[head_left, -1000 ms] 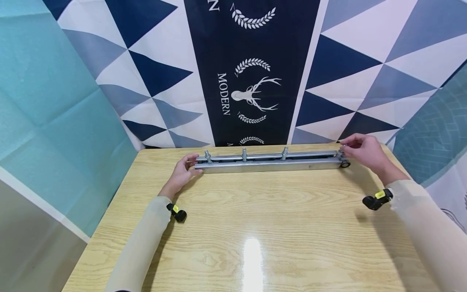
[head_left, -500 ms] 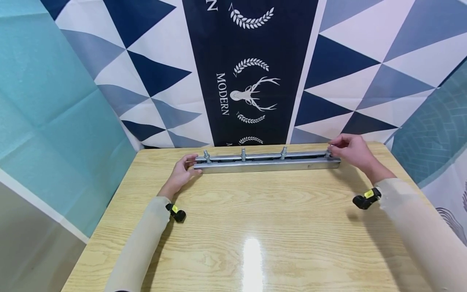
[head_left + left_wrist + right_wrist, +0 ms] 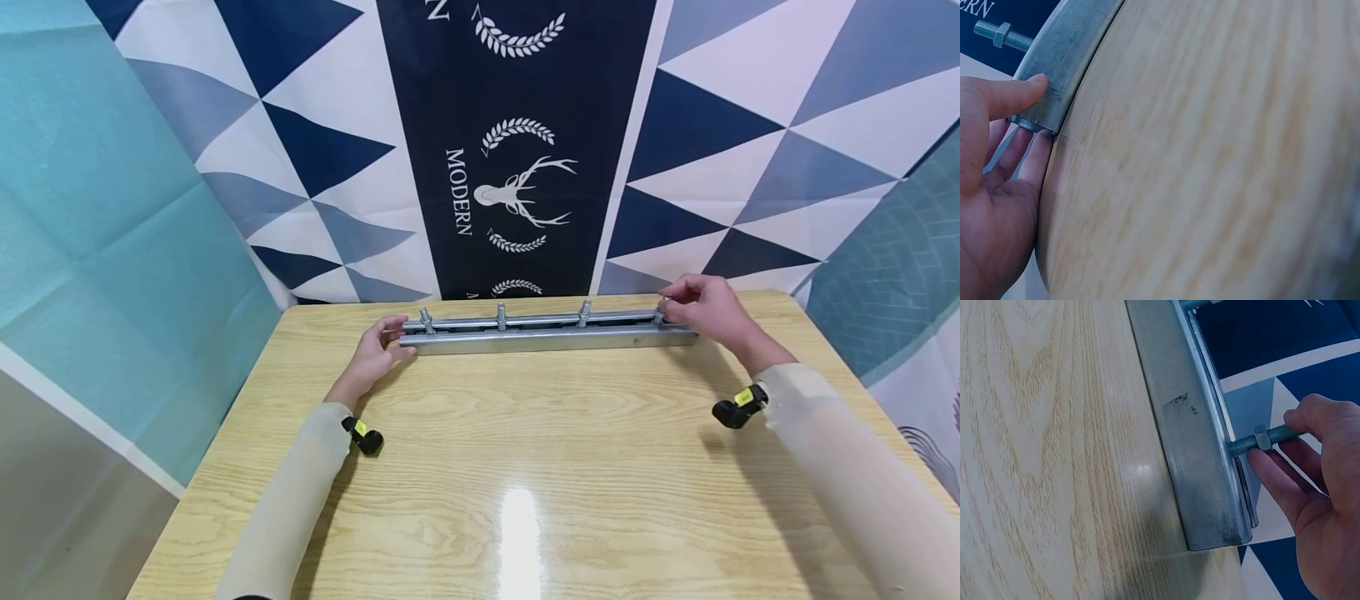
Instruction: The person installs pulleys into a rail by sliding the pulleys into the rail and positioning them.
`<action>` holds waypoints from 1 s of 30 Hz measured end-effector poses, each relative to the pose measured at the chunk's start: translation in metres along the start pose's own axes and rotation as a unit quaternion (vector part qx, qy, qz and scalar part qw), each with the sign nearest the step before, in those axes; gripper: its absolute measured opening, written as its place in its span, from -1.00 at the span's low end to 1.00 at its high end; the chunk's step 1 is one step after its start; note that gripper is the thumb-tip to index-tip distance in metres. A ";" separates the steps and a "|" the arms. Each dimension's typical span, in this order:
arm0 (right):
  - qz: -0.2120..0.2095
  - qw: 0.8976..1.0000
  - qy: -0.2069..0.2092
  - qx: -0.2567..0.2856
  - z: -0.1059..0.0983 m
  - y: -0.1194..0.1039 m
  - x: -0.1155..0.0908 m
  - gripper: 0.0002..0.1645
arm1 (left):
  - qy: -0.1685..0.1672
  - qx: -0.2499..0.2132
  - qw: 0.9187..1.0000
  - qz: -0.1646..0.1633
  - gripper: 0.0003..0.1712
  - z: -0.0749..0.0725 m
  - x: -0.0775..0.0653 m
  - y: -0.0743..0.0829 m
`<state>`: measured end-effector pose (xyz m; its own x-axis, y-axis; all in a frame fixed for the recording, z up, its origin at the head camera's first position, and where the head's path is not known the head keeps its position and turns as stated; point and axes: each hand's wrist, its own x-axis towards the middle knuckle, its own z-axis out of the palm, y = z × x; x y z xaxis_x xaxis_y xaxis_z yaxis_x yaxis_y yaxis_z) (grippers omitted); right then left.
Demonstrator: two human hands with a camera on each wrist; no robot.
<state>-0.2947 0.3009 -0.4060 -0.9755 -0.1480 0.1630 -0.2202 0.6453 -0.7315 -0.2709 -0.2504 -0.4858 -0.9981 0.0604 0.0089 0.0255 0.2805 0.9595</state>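
A long metal channel rail (image 3: 555, 341) lies across the back of the table, its slot facing up. Several threaded bolts with nuts stand up out of the slot, including a left bolt (image 3: 426, 322), a middle bolt (image 3: 502, 317) and another bolt (image 3: 584, 314). My left hand (image 3: 371, 354) holds the rail's left end, thumb on the front face and fingers behind and under the end in the left wrist view. My right hand (image 3: 708, 312) pinches the rightmost bolt (image 3: 1283, 433) near its tip, above the nut. Whatever carries this bolt inside the rail is hidden.
The wood-grain table (image 3: 525, 433) spreads in front of the rail. Behind it hangs a patterned cloth (image 3: 517, 100) with triangles and a deer print. A teal cloth (image 3: 135, 225) covers the left side.
My right hand has moved left with the rightmost bolt. The small wheel seen at the rail's right end a second ago is now out of sight. My left hand stays put.
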 end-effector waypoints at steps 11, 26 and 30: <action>0.005 1.000 -0.005 0.000 -0.001 0.003 0.001 -0.73 | 0.002 0.004 1.000 -0.005 -0.27 0.002 -0.001 0.003; 0.002 1.000 -0.001 0.003 0.000 0.003 -0.001 -0.75 | -0.004 -0.004 1.000 0.000 -0.26 0.003 0.001 0.001; 0.004 1.000 0.002 0.001 -0.002 0.002 -0.002 -0.76 | -0.007 -0.007 1.000 0.000 -0.26 0.004 0.002 0.000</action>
<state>-0.2930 0.3038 -0.4068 -0.9770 -0.1405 0.1601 -0.2131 0.6444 -0.7344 -0.2730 -0.2467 -0.4867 -0.9972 0.0741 0.0055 0.0251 0.2666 0.9635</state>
